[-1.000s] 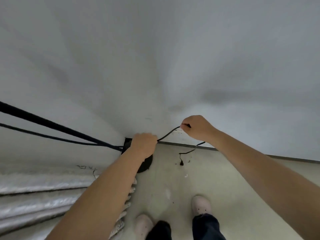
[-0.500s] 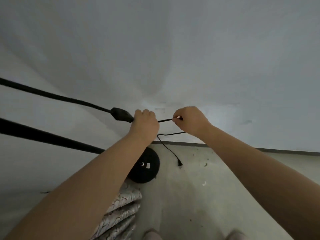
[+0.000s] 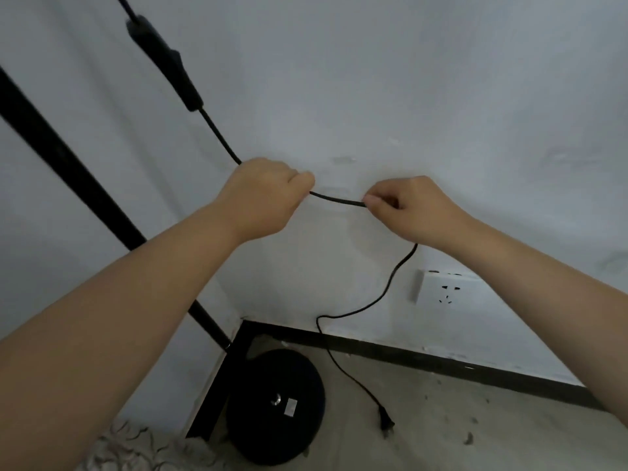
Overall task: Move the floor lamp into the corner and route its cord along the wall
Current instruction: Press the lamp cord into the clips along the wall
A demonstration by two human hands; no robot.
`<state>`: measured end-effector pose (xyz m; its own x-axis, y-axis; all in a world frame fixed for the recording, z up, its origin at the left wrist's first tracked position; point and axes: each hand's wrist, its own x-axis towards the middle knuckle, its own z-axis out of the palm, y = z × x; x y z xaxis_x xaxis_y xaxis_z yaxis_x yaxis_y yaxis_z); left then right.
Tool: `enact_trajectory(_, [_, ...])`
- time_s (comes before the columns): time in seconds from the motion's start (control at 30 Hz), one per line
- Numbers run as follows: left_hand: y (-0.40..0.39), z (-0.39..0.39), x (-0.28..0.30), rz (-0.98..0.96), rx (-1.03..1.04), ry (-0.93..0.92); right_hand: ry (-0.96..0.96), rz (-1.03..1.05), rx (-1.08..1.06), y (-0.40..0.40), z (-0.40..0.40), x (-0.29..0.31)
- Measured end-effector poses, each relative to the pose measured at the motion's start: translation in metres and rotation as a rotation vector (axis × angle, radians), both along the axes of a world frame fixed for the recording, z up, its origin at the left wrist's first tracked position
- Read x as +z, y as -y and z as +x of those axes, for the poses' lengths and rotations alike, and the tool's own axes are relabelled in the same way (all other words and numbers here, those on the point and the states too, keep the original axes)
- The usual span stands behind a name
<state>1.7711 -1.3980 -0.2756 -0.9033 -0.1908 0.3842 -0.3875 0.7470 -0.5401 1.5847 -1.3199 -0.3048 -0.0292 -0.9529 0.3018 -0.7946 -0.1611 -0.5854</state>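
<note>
The floor lamp's round black base (image 3: pixel 277 406) stands in the corner, and its black pole (image 3: pixel 68 164) rises up to the left. The thin black cord (image 3: pixel 336 199) runs from an inline switch (image 3: pixel 170 66) at the upper left down into my left hand (image 3: pixel 265 198), which is closed around it. A short span stretches across to my right hand (image 3: pixel 407 209), which pinches it. Below my right hand the cord hangs down the wall, and its plug (image 3: pixel 385 423) lies on the floor.
A white wall socket (image 3: pixel 445 288) sits low on the wall at the right. A black skirting board (image 3: pixel 441 362) runs along the wall's foot. Patterned bedding (image 3: pixel 136 450) lies at the bottom left, beside the base. The grey floor (image 3: pixel 458 430) carries bits of debris.
Both hands have risen along the cord and moved apart, leaving a longer span between them. The view tilted up; the switch now hangs well above my left hand and the socket has come into view.
</note>
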Motion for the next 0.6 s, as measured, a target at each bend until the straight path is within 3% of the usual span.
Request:
enact_trajectory(0.2, [-0.004, -0.015, -0.011, -0.074, 0.193, 0.155, -0.256, -0.159, -0.040, 0.003, 0.009, -0.010])
enact_trajectory(0.33, [0.004, -0.031, -0.011, 0.063, 0.470, 0.296, -0.400, -0.164, -0.074, 0.009, 0.018, 0.002])
enact_trajectory(0.43, [0.009, -0.035, -0.010, 0.046, 0.517, 0.314, -0.505, -0.150, -0.104, 0.013, 0.021, 0.010])
enact_trajectory(0.53, [0.001, -0.030, -0.005, -0.183, 0.394, 0.292, -0.565, -0.142, -0.155, 0.016, 0.023, 0.016])
enact_trajectory(0.6, [-0.002, -0.026, -0.004, -0.197, 0.342, 0.234, -0.586, -0.155, -0.181, 0.016, 0.023, 0.021])
